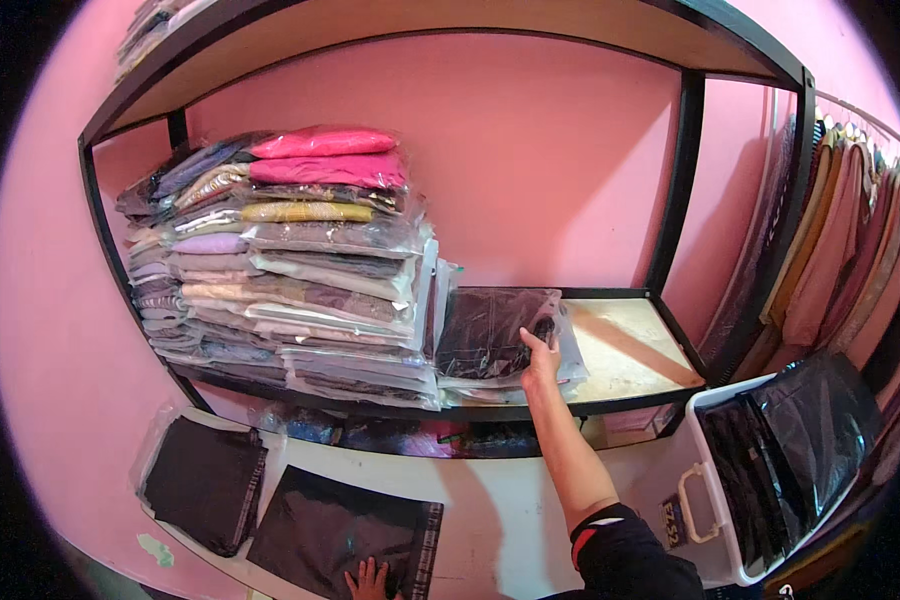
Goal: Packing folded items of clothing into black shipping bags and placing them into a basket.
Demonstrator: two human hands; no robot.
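Note:
My left hand (369, 580) rests flat, fingers spread, on a dark folded cloth (337, 529) with a patterned right edge. This cloth lies on a white tabletop (465, 517). To its left is another dark folded garment (199, 472) in a clear plastic bag. My right hand (541, 361) reaches up to the shelf and touches a dark bagged garment (487, 330) near its right side. That garment lies atop other clear bags. My right thumb points up and left; the other fingers are mostly hidden, so I cannot tell whether they grip it.
Tall stacks of bagged folded clothes (330, 262) fill the shelf's left part. The black-framed shelf (630, 345) shows bare board at right. A white plastic bin (709, 480) holds black plastic packs (817, 420). Clothes on hangers (825, 240) line the far right. Shiny packs (390, 439) sit beneath the shelf.

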